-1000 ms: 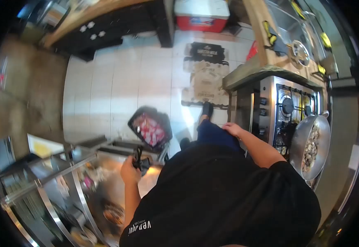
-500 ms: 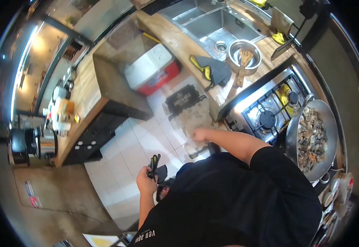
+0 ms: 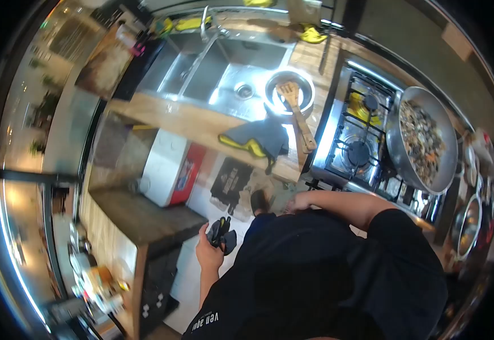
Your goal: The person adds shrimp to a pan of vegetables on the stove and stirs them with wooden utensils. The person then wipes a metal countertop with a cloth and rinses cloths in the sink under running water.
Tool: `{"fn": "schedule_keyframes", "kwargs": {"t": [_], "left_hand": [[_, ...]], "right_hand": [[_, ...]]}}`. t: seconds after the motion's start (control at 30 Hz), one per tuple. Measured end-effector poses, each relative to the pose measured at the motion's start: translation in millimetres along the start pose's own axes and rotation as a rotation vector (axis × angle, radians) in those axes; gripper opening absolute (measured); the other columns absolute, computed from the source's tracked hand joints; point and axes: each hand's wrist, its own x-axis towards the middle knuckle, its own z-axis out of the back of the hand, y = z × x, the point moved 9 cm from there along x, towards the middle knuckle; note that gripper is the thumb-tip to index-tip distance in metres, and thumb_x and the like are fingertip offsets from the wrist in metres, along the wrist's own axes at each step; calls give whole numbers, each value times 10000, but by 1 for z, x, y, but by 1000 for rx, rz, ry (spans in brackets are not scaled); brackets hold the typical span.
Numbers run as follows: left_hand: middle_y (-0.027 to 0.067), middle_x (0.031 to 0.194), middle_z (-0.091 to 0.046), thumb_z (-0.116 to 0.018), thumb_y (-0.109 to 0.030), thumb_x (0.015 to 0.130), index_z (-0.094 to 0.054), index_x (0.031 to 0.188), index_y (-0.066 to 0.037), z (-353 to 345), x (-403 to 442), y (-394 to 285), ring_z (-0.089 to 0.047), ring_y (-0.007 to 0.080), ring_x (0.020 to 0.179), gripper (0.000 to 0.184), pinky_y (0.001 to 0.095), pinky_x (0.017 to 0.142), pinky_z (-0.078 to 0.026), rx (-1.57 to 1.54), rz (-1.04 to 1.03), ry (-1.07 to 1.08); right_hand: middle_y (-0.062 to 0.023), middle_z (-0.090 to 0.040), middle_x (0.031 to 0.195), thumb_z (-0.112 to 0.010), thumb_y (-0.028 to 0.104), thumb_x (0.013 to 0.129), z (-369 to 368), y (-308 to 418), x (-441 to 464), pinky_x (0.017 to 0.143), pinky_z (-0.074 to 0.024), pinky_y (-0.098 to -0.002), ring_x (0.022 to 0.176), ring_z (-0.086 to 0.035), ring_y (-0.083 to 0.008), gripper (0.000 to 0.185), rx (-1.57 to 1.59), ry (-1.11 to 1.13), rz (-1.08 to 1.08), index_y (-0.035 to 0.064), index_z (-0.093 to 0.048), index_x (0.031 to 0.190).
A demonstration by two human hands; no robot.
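My left hand [image 3: 208,249] is closed around a folded dark grey cloth [image 3: 222,236] with black and yellow edging, low in front of my body. My right hand [image 3: 298,203] hangs by the counter's front edge near the stove, fingers curled, with nothing visible in them. Closest to it on the counter lies a grey cloth with yellow trim [image 3: 258,139]. A wooden spatula [image 3: 299,116] rests across a steel bowl [image 3: 269,93] beside the sink. On the gas stove [image 3: 356,153] a large wok [image 3: 448,164] holds what looks like mixed shellfish or chopped food.
The double steel sink [image 3: 216,85] is at the back. A red and white cooler [image 3: 167,170] stands under the counter, near a dark floor box [image 3: 231,182]. A wood-topped cabinet [image 3: 125,249] is at left. Pans and dishes [image 3: 469,224] crowd the far right.
My view has turned left, so the sink and stove show more fully. My right hand appears nearer the stove; my left hand still holds the grey cloth.
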Motion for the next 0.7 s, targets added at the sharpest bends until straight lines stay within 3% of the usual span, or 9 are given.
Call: {"fn": "schedule_keyframes", "kwargs": {"t": [0.17,0.27,0.37,0.4,0.43,0.5,0.53,0.63,0.7], "left_hand": [[264,1087,-738,-812,-5,736,-552,1444,-122,54,137,-60,-720,481,1021,763,484,885,-573,-170,-423,74],[195,1241,-739,-826,-33,783,-552,1457,-86,77,214,-97,-736,349,1153,730,406,992,-560,-334,-541,114],[153,1140,-758,-856,-30,806,-561,1404,-69,119,260,-179,-734,227,1029,668,367,922,-563,-302,-807,63],[148,1166,-751,-841,-32,821,-579,1393,-75,124,279,-200,-735,289,1081,631,379,971,-550,-345,-801,104],[108,1140,-731,-826,-1,834,-569,1393,-76,130,293,-224,-715,257,1040,619,366,959,-548,-460,-950,58],[71,1189,-680,-809,9,873,-563,1379,-58,137,323,-267,-666,146,1019,567,294,917,-540,-548,-923,164],[59,1176,-684,-813,-25,889,-568,1371,-54,130,348,-281,-661,122,1007,542,276,899,-536,-642,-999,173],[104,1209,-688,-845,-113,881,-570,1382,-31,108,413,-314,-681,194,1057,578,339,966,-533,-612,-1012,102],[176,1297,-669,-867,-169,868,-541,1429,-23,91,447,-320,-666,284,1175,664,403,1056,-499,-539,-1003,-137]], "right_hand": [[-138,-774,1162,-625,502,963,26,-3,-95,954,-557,-430,1078,-721,-332,448,180,-347,-257,152,-782,1194],[-93,-780,1183,-699,426,956,-1,-19,-127,997,-539,-384,1115,-717,-259,377,330,-515,-360,149,-784,1198],[-83,-783,1164,-705,363,969,-50,-55,-134,1000,-539,-360,1089,-718,-232,329,584,-702,-429,140,-785,1197],[-81,-784,1156,-702,340,974,-69,-65,-140,995,-540,-348,1080,-718,-214,318,723,-787,-450,130,-784,1197],[-78,-785,1147,-698,316,978,-87,-68,-146,990,-541,-337,1072,-717,-195,307,865,-873,-468,119,-784,1197],[-71,-785,1134,-690,275,989,-116,-57,-153,976,-545,-325,1051,-715,-170,285,952,-951,-486,93,-781,1187],[-98,-784,1144,-684,334,991,-131,-54,-154,989,-545,-346,1074,-720,-207,318,971,-947,-532,101,-783,1184],[-125,-782,1152,-662,377,1002,-159,-35,-152,1001,-547,-369,1091,-727,-244,348,951,-960,-553,104,-784,1179],[-126,-782,1149,-645,362,1012,-167,-23,-151,1000,-548,-371,1084,-730,-244,342,904,-965,-519,97,-783,1179]]}}
